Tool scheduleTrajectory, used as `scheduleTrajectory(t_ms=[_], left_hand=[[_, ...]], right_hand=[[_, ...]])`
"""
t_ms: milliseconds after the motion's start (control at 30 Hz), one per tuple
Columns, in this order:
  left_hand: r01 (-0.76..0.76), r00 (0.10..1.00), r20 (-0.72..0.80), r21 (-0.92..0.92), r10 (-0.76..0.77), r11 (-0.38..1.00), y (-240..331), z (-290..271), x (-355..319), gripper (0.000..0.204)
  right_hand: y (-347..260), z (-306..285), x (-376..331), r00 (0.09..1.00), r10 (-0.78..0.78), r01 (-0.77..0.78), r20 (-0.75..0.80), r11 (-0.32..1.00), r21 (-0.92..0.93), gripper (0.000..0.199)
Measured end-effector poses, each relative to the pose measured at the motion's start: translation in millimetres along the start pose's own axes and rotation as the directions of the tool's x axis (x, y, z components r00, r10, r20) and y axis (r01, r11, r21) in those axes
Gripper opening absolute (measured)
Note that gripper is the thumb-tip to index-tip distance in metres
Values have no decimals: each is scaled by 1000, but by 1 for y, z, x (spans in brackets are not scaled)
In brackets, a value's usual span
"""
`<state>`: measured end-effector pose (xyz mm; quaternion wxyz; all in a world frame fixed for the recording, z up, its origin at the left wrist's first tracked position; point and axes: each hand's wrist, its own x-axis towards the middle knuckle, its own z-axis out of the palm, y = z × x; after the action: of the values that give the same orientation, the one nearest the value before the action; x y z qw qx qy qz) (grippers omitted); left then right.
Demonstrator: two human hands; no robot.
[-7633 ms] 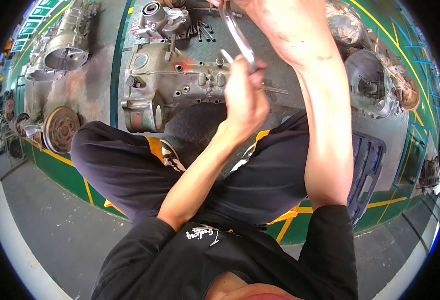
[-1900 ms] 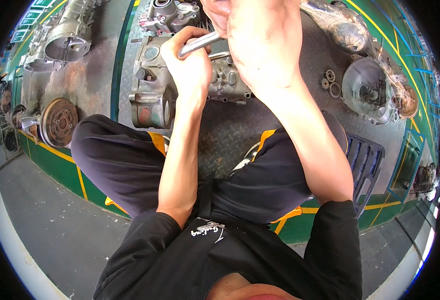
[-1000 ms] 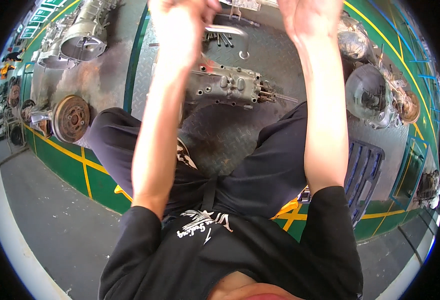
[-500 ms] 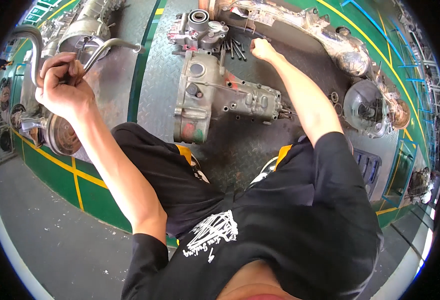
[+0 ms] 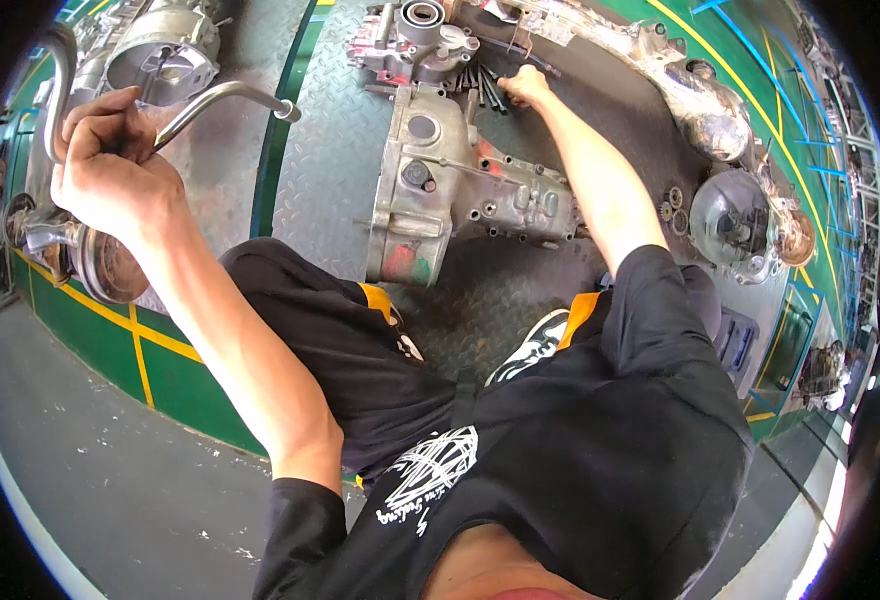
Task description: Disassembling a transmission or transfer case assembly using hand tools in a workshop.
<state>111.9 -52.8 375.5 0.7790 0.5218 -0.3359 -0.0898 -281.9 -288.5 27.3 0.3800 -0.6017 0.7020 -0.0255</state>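
My left hand (image 5: 115, 165) is closed around a bent steel speed brace (image 5: 215, 92), raised on the left side. A socket (image 5: 286, 111) sits on the end of one bent arm. My right hand (image 5: 525, 88) reaches far forward with its fingers pinched together, right at the edge of a pile of dark bolts (image 5: 484, 84). Whether a bolt is between those fingers is too small to tell. Between my arms lies a grey metal gearbox housing (image 5: 430, 185), its narrower end partly behind my right forearm. Beyond it stands a smaller casting with a round bearing (image 5: 423, 14).
Another large gearbox (image 5: 165, 65) is at the far left, with a round drum-like part (image 5: 110, 265) nearer me. A long rusty axle assembly (image 5: 650, 60) runs along the far right. Small rings (image 5: 673, 205) and a domed housing (image 5: 730, 215) lie to the right.
My right hand has come leftward to the bolts, its fingers now beside them. My left hand still grips the brace, slightly turned. The whole view has shifted a little.
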Motion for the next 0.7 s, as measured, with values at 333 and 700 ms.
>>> scheduleTrajectory(t_ms=[333,700], left_hand=[[462,846,439,-317,-304,828,-3,-10,13,26],[641,722,461,-165,-516,750,16,1,-3,31]], right_hand=[[-23,-115,-193,930,-290,279,227,957,82,28],[-18,-72,-240,889,-452,445,66,890,95,22]])
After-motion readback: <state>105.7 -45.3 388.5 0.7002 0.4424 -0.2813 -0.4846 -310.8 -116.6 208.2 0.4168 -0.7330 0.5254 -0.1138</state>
